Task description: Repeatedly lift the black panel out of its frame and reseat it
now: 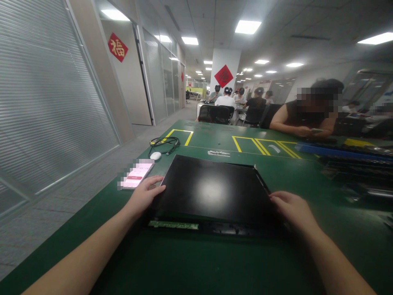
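Observation:
A flat black display panel (190, 180) with a glossy face lies before me, a bright light reflected in its middle. Along its near edge runs a narrow green circuit board (173, 225) beside a dark strip. My left hand (149, 191) grips the panel's left edge, thumb near the top and fingers partly hidden. At the opposite edge, my right hand (290, 207) pinches the side with thumb and fingers closed. Just left of my left hand sits a phone (136, 176) with a lit pink screen.
A coiled black cable (166, 142) and a white mouse-like object (155, 156) lie at the back left of the green table (196, 266). Yellow tape (260, 146) marks its far side. Dark parts and a blue tray (325, 150) stand right. Across sits a person (307, 110) holding a phone.

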Demonstrator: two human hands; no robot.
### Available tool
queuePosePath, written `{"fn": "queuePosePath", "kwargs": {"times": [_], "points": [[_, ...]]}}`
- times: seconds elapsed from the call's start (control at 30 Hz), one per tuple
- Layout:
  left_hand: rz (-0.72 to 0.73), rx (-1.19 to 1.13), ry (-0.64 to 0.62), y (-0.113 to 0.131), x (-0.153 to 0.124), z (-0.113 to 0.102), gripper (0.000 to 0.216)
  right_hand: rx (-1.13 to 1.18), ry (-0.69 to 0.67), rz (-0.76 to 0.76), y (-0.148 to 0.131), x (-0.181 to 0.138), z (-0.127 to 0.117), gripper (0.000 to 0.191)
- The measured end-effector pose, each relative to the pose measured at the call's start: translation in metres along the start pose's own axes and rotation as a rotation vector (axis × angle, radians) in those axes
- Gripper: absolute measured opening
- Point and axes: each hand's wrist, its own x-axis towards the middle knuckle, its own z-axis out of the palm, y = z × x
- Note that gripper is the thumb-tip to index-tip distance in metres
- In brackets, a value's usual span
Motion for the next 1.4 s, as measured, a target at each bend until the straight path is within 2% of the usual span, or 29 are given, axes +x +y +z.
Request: {"fn": "queuePosePath", "kwargs": {"times": [0.17, 0.33, 0.77, 1.4], "points": [[0.090, 0.312, -0.041, -0.009, 0.008, -0.004, 0.055, 0.021, 0.027, -0.037, 0.003, 0.001, 0.002, 0.036], [0.128, 0.451, -0.067, -0.014, 0.010, -0.005, 0.053, 0.021, 0.018, -0.028, 0.006, 0.002, 0.003, 0.037], [0.167, 0.477, -0.108, -0.009, 0.008, -0.007, 0.035, 0.005, 0.019, -0.036, 0.002, 0.000, 0.000, 0.035], [0.191, 0.483, -0.136, -0.004, 0.006, -0.007, 0.031, 0.001, 0.023, -0.033, -0.002, 0.000, -0.001, 0.035]]}}
